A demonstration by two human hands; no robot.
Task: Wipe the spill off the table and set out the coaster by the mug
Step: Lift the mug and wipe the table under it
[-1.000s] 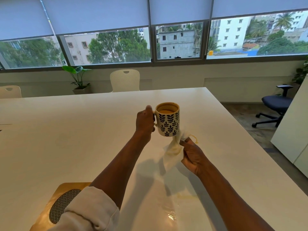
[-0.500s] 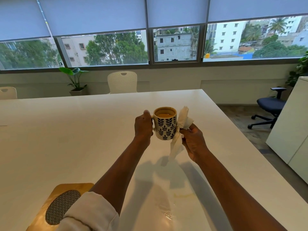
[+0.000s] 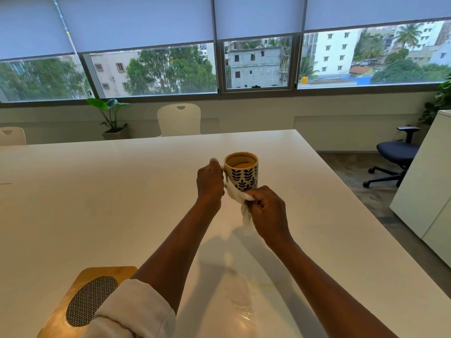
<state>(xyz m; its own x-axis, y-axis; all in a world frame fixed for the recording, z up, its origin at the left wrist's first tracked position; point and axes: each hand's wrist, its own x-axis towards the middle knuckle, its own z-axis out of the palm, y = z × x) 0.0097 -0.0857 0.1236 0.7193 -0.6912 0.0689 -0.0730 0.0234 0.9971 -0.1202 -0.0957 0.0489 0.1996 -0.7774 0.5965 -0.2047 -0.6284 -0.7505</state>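
My left hand [image 3: 210, 180] grips the handle of a cream mug [image 3: 242, 173] with dark blue leaf prints, held up above the white table [image 3: 97, 203]; brown liquid fills it. My right hand [image 3: 269, 212] is closed on a crumpled white tissue [image 3: 240, 198] and presses it against the mug's lower side and bottom, with a tail of tissue hanging down. A wooden coaster [image 3: 80, 303] with a dark woven oval inset lies on the table near the front left, partly hidden by my left sleeve. A faint wet smear [image 3: 244, 311] shines on the table below my arms.
White chairs [image 3: 179, 119] stand at the table's far side, a potted plant [image 3: 111, 118] by the window wall. A dark blue office chair [image 3: 395, 154] and a white cabinet [image 3: 424, 191] stand to the right, beyond the table's right edge.
My right hand has carried the tissue from the table up beside the mug, then under its lower side. The mug stays lifted in my left hand.
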